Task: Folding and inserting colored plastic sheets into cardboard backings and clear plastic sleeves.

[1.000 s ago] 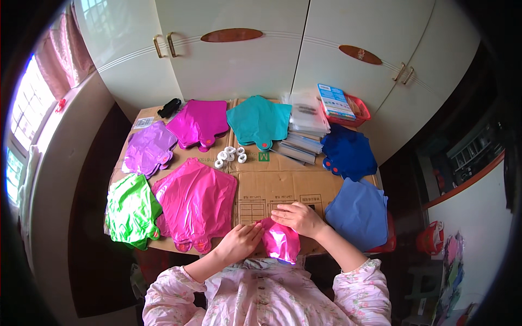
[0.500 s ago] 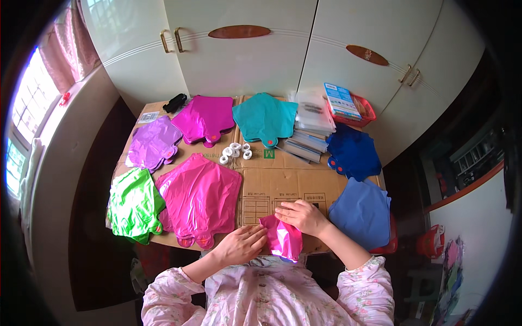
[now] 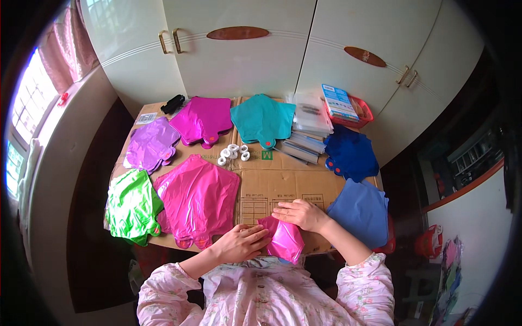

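Note:
A folded pink foil balloon [image 3: 286, 242] lies at the near edge of the table, in front of my body. My left hand [image 3: 243, 243] holds its left edge, the fingers pressed together on the foil. From above, my right hand [image 3: 302, 215] grips the top edge, its fingers pointing left and its thumb partly hidden. A bit of blue shows under the balloon's lower tip. Just left of my left hand lies a stack of flat pink foil balloons [image 3: 197, 198] with rounded tabs.
Around the cardboard-covered table [image 3: 288, 176] lie green [image 3: 134, 204], lilac [image 3: 152, 142], magenta [image 3: 201, 119], teal [image 3: 263, 118], dark blue [image 3: 352, 152] and light blue [image 3: 359, 209] foil stacks. White ribbon rolls [image 3: 232, 152], clear bags [image 3: 311, 117] and a red basket [image 3: 365, 113] stand farther back.
The pink foil balloon's lower part has shifted slightly and its creases look different. Both hands keep nearly the same place on it. The whole view has moved a little.

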A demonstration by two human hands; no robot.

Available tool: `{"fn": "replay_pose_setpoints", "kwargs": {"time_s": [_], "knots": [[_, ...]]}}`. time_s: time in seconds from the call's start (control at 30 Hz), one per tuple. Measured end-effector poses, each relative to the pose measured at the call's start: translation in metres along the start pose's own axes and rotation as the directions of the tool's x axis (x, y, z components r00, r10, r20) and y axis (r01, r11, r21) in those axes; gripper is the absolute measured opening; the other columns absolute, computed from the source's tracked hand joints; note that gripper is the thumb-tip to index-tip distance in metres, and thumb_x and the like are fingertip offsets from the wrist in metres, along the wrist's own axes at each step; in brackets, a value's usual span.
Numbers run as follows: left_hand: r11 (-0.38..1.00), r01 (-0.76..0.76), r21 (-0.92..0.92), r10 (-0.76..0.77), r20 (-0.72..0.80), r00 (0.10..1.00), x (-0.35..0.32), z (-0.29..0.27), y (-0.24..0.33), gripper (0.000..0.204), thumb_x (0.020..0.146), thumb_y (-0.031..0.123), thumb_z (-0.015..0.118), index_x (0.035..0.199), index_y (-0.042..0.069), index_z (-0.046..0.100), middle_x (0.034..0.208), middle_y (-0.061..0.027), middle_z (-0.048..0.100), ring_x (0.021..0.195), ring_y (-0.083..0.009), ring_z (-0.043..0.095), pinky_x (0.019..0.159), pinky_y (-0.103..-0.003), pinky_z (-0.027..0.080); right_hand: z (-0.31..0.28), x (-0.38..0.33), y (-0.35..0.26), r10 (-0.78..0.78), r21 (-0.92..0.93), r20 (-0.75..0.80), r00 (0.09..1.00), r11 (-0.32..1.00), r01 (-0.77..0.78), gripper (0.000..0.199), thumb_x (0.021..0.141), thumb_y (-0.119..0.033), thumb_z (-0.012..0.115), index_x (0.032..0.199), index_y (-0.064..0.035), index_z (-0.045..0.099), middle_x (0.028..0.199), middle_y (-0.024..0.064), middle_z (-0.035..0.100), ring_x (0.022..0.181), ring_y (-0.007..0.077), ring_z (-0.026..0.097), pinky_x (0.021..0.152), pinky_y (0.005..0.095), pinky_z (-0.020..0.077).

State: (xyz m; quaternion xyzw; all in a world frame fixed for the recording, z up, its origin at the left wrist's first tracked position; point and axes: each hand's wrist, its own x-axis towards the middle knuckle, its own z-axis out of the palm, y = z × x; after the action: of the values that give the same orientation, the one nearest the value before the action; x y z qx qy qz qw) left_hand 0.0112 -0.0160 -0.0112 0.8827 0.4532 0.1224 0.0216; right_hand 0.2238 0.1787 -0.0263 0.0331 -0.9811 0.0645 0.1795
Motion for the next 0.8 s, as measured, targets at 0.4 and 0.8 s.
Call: {"fn": "replay_pose_setpoints", "kwargs": {"time_s": [0.4, 0.8], "knots": [[0.999, -0.004, 0.032, 0.005, -0.025, 1.0, 0.0, 0.0, 0.0, 0.043, 0.088, 0.034, 0.059, 0.127, 0.016, 0.056, 0.133, -0.0039, 0.054, 0.124, -0.0174, 0.05, 0.094, -0.037, 0.039, -0.005, 0.002, -0.005, -0.022, -0.08, -0.004, 1.0, 0.997, 0.022, 0.03, 0.087, -0.013, 0.05, 0.112, -0.0135, 0.067, 0.119, 0.0015, 0.065, 0.114, 0.0163, 0.059, 0.087, 0.0305, 0.0467], [0.994, -0.013, 0.106, 0.02, -0.072, 0.997, -0.012, 0.003, 0.018, 0.042, 0.085, 0.026, 0.058, 0.124, 0.011, 0.057, 0.131, -0.0069, 0.056, 0.121, -0.0176, 0.052, 0.091, -0.034, 0.042, -0.008, -0.007, -0.05, -0.048, -0.012, 0.105, 0.993, 0.999, 0.049, 0.042, 0.088, -0.018, 0.048, 0.13, -0.0144, 0.055, 0.133, 0.0032, 0.055, 0.122, 0.019, 0.053, 0.103, 0.0376, 0.0439]]}}
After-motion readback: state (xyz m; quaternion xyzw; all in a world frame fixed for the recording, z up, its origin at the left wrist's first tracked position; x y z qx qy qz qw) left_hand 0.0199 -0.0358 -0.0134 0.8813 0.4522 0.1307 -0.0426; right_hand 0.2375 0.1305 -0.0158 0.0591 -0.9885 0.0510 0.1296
